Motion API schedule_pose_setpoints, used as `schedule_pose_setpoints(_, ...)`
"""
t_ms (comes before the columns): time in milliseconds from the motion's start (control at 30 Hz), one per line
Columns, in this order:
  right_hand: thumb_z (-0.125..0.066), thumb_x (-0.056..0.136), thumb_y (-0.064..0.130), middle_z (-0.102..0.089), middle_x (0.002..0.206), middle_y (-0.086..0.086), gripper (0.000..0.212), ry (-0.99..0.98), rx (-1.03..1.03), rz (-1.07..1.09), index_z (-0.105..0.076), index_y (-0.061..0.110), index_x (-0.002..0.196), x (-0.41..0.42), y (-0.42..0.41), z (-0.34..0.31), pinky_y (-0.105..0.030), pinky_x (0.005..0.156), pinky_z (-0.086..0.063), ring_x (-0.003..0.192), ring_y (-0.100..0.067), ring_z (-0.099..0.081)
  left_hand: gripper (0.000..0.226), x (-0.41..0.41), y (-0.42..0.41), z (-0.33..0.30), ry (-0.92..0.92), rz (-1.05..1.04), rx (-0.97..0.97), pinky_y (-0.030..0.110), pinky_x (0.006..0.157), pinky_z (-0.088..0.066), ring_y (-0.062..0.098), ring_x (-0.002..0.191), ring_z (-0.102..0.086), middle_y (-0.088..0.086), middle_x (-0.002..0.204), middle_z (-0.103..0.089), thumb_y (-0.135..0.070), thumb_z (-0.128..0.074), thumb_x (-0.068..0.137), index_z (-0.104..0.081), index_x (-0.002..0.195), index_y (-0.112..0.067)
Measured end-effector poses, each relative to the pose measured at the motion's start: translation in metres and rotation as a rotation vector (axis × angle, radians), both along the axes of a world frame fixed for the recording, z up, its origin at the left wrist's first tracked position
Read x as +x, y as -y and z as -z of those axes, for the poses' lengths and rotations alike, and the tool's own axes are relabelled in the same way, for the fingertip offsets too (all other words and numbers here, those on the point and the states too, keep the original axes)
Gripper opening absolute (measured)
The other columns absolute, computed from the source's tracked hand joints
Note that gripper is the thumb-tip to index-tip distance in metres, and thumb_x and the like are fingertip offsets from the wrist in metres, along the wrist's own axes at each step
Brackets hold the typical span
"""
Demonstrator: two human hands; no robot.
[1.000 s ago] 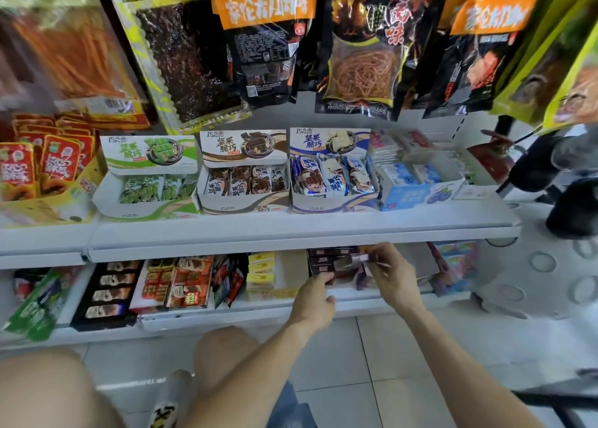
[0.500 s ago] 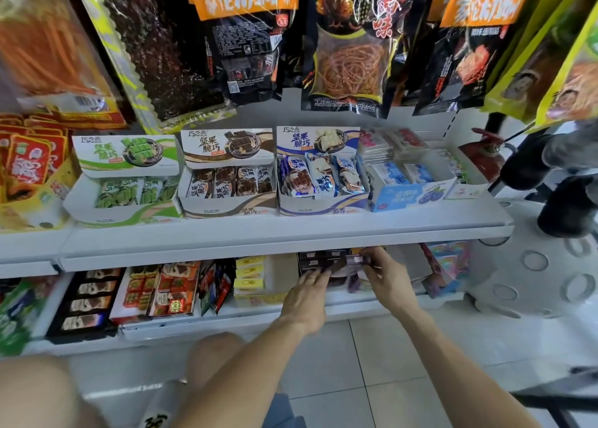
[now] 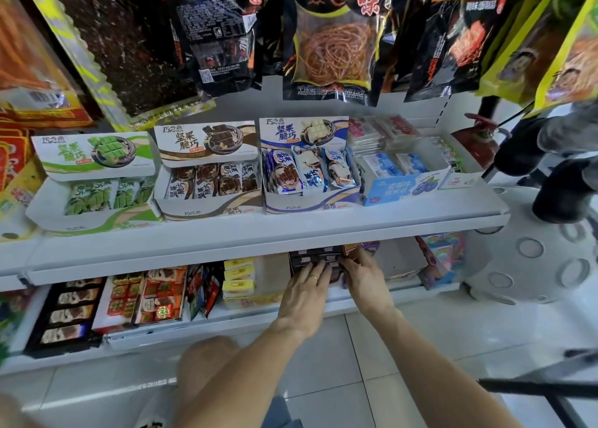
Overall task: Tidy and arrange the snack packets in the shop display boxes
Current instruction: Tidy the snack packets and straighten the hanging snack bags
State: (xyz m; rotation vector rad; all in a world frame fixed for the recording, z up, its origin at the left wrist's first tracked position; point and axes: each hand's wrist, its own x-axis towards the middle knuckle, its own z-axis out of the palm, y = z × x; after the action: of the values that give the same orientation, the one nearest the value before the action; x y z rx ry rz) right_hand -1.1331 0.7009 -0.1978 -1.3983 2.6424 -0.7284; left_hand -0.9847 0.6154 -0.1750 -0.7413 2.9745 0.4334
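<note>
Left hand [image 3: 305,293] lies flat-fingered on the dark flat snack packets [image 3: 315,258] under the white upper shelf [image 3: 259,233], right hand [image 3: 364,275] touching alongside, grip unclear: square stack edges gently.

Three display boxes [image 3: 207,181] are lined up on the upper shelf [image 3: 259,233]; below, both hands [image 3: 305,293] are laid on stacked packets [image 3: 315,258].
</note>
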Motion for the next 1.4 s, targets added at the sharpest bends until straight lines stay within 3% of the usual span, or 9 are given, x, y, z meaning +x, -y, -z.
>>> schedule_pose_setpoints(67,-0.068,0.077,-0.003,-0.058,0.095,-0.007,0.019,-0.136,0.040,-0.052,-0.070,0.011,0.090,0.003,-0.003,0.010,-0.038,0.065,-0.053,0.088,-0.034,-0.057,0.086,-0.001,0.000,0.001,0.073,0.038,-0.018,0.039,0.125,-0.015,0.026,0.155,-0.007,0.004,0.169,-0.006,0.002,-0.057,0.088,-0.012,0.160,-0.011)
schedule_pose_setpoints(133,-0.063,0.083,0.001,-0.056,0.109,-0.011,0.023,-0.149,0.083,-0.029,-0.070,0.010,0.103,0.009,-0.006,0.016,-0.043,0.065,-0.054,0.097,-0.035,-0.053,0.090,-0.004,0.000,0.001,0.129,0.041,-0.025,0.041,0.126,-0.011,0.028,0.155,-0.003,0.004,0.169,-0.001,0.003,-0.059,0.086,-0.009,0.160,-0.008)
schedule_pose_setpoints(367,-0.063,0.080,-0.003,-0.053,0.117,-0.015,0.032,-0.164,0.116,-0.001,-0.067,0.005,0.110,0.020,-0.006,0.017,-0.043,0.066,-0.056,0.100,-0.037,-0.054,0.093,-0.011,0.003,-0.007,0.195,0.044,-0.025,0.041,0.126,-0.010,0.029,0.155,-0.005,0.006,0.169,-0.003,0.000,-0.063,0.085,-0.008,0.160,-0.007)
schedule_pose_setpoints(667,-0.068,0.079,0.002,-0.058,0.117,-0.009,0.057,-0.129,0.015,-0.043,-0.055,0.008,0.134,0.025,-0.026,-0.002,-0.042,0.093,-0.051,0.106,-0.032,-0.054,0.084,-0.006,-0.003,-0.013,0.075,0.028,0.000,0.037,0.127,-0.010,0.026,0.155,-0.006,0.004,0.169,-0.005,-0.003,-0.055,0.089,-0.012,0.160,-0.011)
schedule_pose_setpoints(800,-0.069,0.081,0.008,-0.058,0.119,-0.003,0.047,0.006,-0.134,0.000,-0.059,0.016,0.127,0.056,-0.004,-0.029,-0.037,0.089,-0.050,0.105,-0.027,-0.053,0.068,0.012,0.000,-0.030,-0.052,-0.033,0.004,0.036,0.123,-0.022,0.025,0.149,-0.025,0.005,0.161,-0.030,-0.012,-0.057,0.091,-0.032,0.153,-0.015)
schedule_pose_setpoints(900,-0.070,0.078,0.008,-0.059,0.117,-0.001,0.046,0.085,-0.257,-0.076,-0.062,0.017,0.122,0.088,0.020,-0.051,-0.032,0.091,-0.045,0.104,-0.025,-0.053,0.041,0.049,0.014,-0.055,-0.072,-0.097,-0.014,0.037,0.104,-0.043,0.027,0.123,-0.052,0.003,0.131,-0.055,-0.013,-0.052,0.091,-0.048,0.132,-0.018)
schedule_pose_setpoints(1167,-0.067,0.087,0.015,-0.061,0.107,0.004,0.024,0.088,-0.473,-0.295,-0.064,0.020,0.111,0.199,0.089,-0.139,-0.033,0.080,-0.045,0.101,-0.024,-0.055,0.039,0.206,0.074,-0.143,-0.148,-0.403,-0.342,0.039,0.084,-0.053,0.024,0.100,-0.062,-0.002,0.111,-0.063,-0.023,-0.060,0.086,-0.058,0.125,-0.027)
schedule_pose_setpoints(1267,-0.071,0.088,0.018,-0.059,0.111,0.003,0.030,0.072,-0.514,-0.379,-0.062,0.020,0.116,0.232,0.112,-0.172,-0.034,0.082,-0.047,0.107,-0.023,-0.053,0.038,0.260,0.094,-0.164,-0.111,-0.524,-0.413,0.038,0.087,-0.050,0.023,0.109,-0.059,-0.001,0.120,-0.060,-0.029,-0.058,0.090,-0.057,0.128,-0.027)
schedule_pose_setpoints(1400,-0.069,0.090,0.022,-0.057,0.117,0.004,0.032,0.041,-0.506,-0.448,-0.059,0.021,0.121,0.266,0.139,-0.194,-0.029,0.090,-0.040,0.111,-0.022,-0.051,0.049,0.315,0.115,-0.176,-0.088,-0.658,-0.371,0.041,0.112,-0.037,0.028,0.140,-0.037,0.006,0.152,-0.039,-0.045,-0.042,0.098,-0.043,0.144,-0.031)
